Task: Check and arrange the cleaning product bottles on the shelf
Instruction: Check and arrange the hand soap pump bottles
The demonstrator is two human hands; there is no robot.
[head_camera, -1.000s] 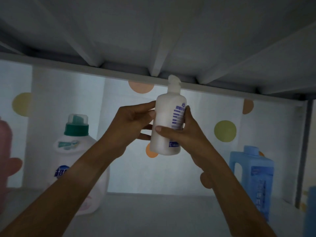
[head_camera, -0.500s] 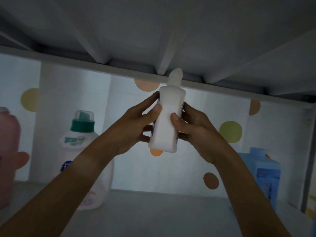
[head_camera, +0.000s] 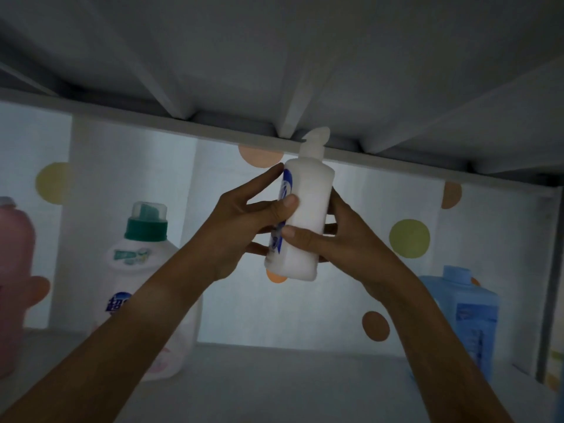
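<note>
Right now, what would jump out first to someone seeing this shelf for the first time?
A white pump bottle held up mid-frame, the left hand and right hand gripping it from either side. Behind, on the shelf, stand a white detergent jug with a green cap at left and a blue bottle at right.

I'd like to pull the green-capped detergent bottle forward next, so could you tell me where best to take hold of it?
Probably the neck just under the green cap of the detergent bottle, coming from the front. It stands upright; its body is wide and its lower right is hidden behind the left forearm, while the neck is narrow and exposed. Both hands are busy: left hand, right hand hold the white bottle.
</note>
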